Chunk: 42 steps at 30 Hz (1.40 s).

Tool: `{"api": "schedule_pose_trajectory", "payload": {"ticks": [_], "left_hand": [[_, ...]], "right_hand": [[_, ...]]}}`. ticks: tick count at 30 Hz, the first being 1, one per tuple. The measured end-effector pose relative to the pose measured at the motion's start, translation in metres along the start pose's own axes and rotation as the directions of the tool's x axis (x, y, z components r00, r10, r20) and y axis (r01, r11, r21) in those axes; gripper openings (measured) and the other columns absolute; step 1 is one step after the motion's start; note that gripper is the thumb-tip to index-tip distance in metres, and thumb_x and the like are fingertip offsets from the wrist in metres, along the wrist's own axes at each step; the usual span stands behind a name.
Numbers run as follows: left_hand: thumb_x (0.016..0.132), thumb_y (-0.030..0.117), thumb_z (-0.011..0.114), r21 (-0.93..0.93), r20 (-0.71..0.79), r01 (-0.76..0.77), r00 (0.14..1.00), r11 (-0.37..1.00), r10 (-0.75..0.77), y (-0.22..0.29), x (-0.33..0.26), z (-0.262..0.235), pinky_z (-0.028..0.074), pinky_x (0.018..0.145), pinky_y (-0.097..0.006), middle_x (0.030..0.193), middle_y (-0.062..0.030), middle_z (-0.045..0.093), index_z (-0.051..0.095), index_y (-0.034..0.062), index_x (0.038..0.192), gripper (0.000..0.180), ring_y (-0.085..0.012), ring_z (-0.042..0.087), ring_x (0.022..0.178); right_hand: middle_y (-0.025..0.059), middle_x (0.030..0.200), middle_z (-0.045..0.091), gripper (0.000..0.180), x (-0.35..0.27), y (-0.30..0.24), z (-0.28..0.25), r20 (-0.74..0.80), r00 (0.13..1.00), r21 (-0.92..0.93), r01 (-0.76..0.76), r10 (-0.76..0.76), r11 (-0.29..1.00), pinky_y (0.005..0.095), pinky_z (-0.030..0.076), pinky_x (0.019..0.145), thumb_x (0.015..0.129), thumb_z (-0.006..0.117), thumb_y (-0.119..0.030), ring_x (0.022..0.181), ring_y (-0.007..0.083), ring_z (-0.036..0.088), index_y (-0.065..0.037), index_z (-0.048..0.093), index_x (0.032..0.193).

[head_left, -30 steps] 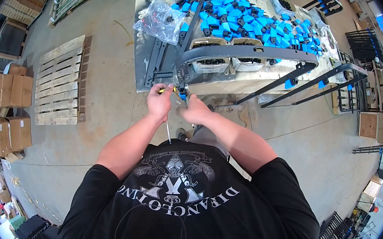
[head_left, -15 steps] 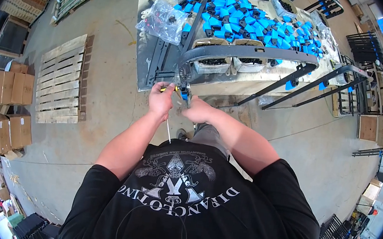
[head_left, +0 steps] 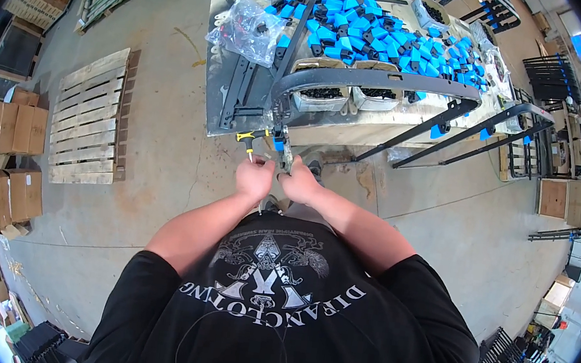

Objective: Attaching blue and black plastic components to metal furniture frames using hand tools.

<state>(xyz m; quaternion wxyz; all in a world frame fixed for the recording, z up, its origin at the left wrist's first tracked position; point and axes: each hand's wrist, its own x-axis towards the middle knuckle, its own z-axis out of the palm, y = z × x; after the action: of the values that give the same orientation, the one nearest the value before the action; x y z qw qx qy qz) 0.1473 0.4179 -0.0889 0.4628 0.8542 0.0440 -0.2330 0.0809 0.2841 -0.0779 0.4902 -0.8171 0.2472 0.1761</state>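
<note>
My left hand (head_left: 255, 177) is closed round the shaft of a T-handle hex key, whose yellow-and-black handle (head_left: 252, 136) sticks up above the fingers. My right hand (head_left: 298, 181) is beside it, its fingers closed at the lower end of a narrow grey metal tool (head_left: 287, 155) whose kind I cannot make out. Just above both hands, a small blue plastic piece (head_left: 279, 144) sits at the near end of a black curved metal frame (head_left: 380, 82). That frame rests over the near edge of the table, with a leg slanting down on the right.
A big heap of blue plastic caps (head_left: 372, 33) covers the table (head_left: 354, 128). Boxes of small black parts (head_left: 320, 99) stand along its near side, with a clear plastic bag (head_left: 247, 29) at left. More black frames (head_left: 497, 126) lean at right. A wooden pallet (head_left: 89, 123) lies left.
My left hand has slid from the hex key's handle down to its shaft, toward my body. My right hand has come slightly nearer to me.
</note>
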Motion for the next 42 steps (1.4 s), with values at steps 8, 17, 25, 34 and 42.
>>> {"api": "schedule_pose_trajectory", "payload": {"ticks": [8, 17, 25, 34, 42], "left_hand": [[0.080, 0.028, 0.070, 0.058, -0.132, -0.188, 0.972, 0.980, 0.195, -0.020, 0.025, 0.018, 0.054, 0.074, -0.039, 0.081, -0.0149, 0.072, 0.067, 0.0014, 0.085, 0.027, -0.0275, 0.070, 0.077], [0.078, 0.026, 0.085, -0.466, 0.081, 0.064, 0.996, 0.883, -0.030, 0.032, 0.025, -0.016, 0.045, 0.054, -0.031, 0.076, -0.0007, 0.060, 0.061, 0.0031, 0.086, 0.034, -0.0118, 0.053, 0.062], [0.076, 0.027, 0.088, -0.467, 0.133, 0.213, 0.976, 0.858, -0.170, 0.020, 0.047, -0.026, 0.039, 0.044, -0.031, 0.071, -0.0017, 0.055, 0.056, 0.0059, 0.087, 0.040, -0.0129, 0.049, 0.052], [0.099, 0.015, 0.057, -0.165, 0.033, -0.555, 0.823, 0.815, 0.567, 0.018, -0.020, -0.053, 0.048, 0.066, -0.028, 0.082, -0.0032, 0.062, 0.062, 0.0008, 0.101, 0.015, -0.0103, 0.058, 0.074], [0.093, 0.017, 0.062, -0.106, 0.416, -0.701, 0.612, 0.705, 0.672, 0.137, -0.079, 0.052, 0.054, 0.066, -0.039, 0.086, -0.0187, 0.071, 0.066, -0.0005, 0.107, 0.022, -0.0301, 0.070, 0.073]], "right_hand": [[0.0333, 0.109, 0.065, 0.061, -0.006, -0.010, -0.003, -0.015, 1.000, -0.074, -0.006, 0.004, 0.997, 0.0461, 0.054, 0.087, 0.092, 0.060, -0.029, 0.103, 0.0417, 0.068, 0.012, 0.037, 0.131], [0.0099, 0.084, 0.069, 0.031, -0.004, 0.020, 0.002, -0.229, 0.971, 0.562, 0.074, 0.069, 0.824, 0.0311, 0.052, 0.067, 0.090, 0.066, -0.015, 0.074, 0.0152, 0.063, 0.003, 0.060, 0.115], [0.0052, 0.082, 0.059, 0.012, -0.022, 0.055, -0.035, -0.152, 0.940, 0.840, -0.041, 0.306, 0.541, 0.0278, 0.048, 0.059, 0.092, 0.060, -0.008, 0.071, 0.0159, 0.059, -0.003, 0.059, 0.104], [0.0052, 0.093, 0.062, 0.046, -0.071, 0.094, -0.079, -0.264, 0.951, 0.450, -0.027, 0.162, 0.892, 0.0263, 0.045, 0.061, 0.093, 0.067, -0.027, 0.074, 0.0113, 0.056, 0.002, 0.056, 0.127], [0.0023, 0.100, 0.063, 0.045, -0.071, 0.017, -0.127, -0.036, 0.999, 0.874, 0.039, -0.015, 0.484, 0.0267, 0.047, 0.062, 0.102, 0.057, -0.043, 0.080, 0.0110, 0.058, -0.009, 0.060, 0.132]]}}
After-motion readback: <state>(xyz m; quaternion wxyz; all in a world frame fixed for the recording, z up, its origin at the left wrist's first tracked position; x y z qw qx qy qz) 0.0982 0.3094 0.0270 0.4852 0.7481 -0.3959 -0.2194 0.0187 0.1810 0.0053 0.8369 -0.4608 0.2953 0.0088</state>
